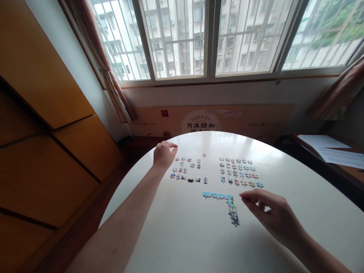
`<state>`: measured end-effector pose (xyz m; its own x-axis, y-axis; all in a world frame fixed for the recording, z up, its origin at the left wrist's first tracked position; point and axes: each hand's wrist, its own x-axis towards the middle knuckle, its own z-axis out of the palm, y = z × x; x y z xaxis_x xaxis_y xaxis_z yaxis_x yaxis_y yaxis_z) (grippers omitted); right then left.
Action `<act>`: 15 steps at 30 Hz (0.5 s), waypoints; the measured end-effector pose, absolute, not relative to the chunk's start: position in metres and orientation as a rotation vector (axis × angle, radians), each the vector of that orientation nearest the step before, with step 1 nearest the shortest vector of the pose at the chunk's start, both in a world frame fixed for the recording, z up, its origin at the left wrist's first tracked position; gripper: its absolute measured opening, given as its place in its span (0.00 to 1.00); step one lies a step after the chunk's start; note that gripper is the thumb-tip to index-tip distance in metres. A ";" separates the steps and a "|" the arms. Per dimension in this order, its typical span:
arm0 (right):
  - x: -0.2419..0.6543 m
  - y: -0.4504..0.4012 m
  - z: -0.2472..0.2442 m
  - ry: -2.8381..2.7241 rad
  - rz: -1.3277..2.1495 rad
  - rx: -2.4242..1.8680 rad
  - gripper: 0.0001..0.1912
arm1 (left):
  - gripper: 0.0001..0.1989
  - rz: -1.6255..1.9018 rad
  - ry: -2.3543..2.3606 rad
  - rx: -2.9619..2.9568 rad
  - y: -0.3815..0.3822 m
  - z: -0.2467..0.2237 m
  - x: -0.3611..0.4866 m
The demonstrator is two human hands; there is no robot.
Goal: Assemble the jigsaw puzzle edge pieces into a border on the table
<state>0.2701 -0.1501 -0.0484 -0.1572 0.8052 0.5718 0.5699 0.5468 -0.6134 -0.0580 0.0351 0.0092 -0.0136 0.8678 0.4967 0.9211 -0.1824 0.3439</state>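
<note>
My left hand reaches over the far left of the white round table. Its thumb and index finger are pinched close together, just beyond a loose group of jigsaw pieces; anything between the fingertips is too small to make out. At the right, my right hand hovers with its fingertips pressed together beside the joined jigsaw strip. Whether a piece is in that pinch cannot be seen. The strip forms a corner, with a light blue top edge and a darker arm running towards me.
Several loose pieces lie in rows at the right, and a single piece lies further back. Behind the table stand a printed board and a barred window. Papers rest on a side surface; wooden cabinets stand left.
</note>
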 end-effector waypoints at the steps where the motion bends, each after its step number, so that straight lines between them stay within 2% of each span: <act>1: 0.271 -0.149 -0.049 -1.843 0.305 -1.131 0.05 | 0.08 -1.018 -1.973 -2.126 0.039 0.010 -0.058; 4: 0.272 -0.145 -0.053 -1.782 0.292 -1.168 0.05 | 0.09 -1.070 -1.995 -2.132 0.045 0.006 -0.051; 9: 0.273 -0.143 -0.057 -1.715 0.283 -1.226 0.06 | 0.08 -0.791 -1.927 -2.299 0.042 -0.003 -0.035; 15: 0.272 -0.141 -0.054 -1.653 0.310 -1.259 0.07 | 0.10 -0.592 -1.968 -2.238 0.044 0.004 -0.038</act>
